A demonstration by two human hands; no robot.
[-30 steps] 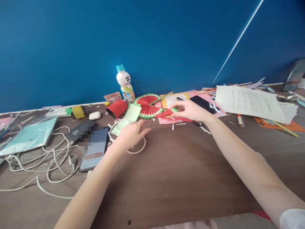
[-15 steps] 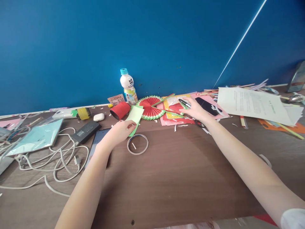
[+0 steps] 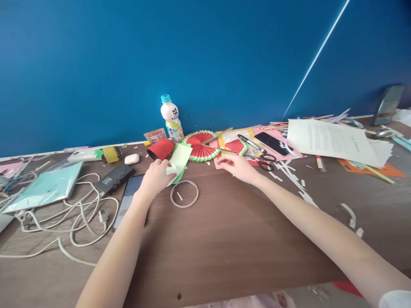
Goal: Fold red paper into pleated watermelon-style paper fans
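My left hand [image 3: 156, 177] is at the left edge of the light green paper [image 3: 180, 157], thumb and fingers closed on a pale curled piece of it. A darker green sheet lies beneath. My right hand [image 3: 239, 167] hovers over the table just in front of the watermelon-like pleated paper fan [image 3: 201, 146]; its fingers are loosely bent and apart, with nothing visible in them. Behind it a black pen [image 3: 252, 143] and black-handled scissors [image 3: 267, 162] lie on the paper pile. A thin clear ring [image 3: 185, 194] rests between my forearms.
A drink bottle [image 3: 172, 119] and a red paper tube [image 3: 160, 148] stand and lie at the wall. Phones [image 3: 275, 143], white cables [image 3: 93, 214], a power bank [image 3: 115, 179], printed sheets [image 3: 330, 139] and white paper scraps [image 3: 289, 171] cover the sides.
My right hand has moved left and nearer from the pen, which now lies on the papers with the scissors in sight. My left hand has closed on the green paper's edge.
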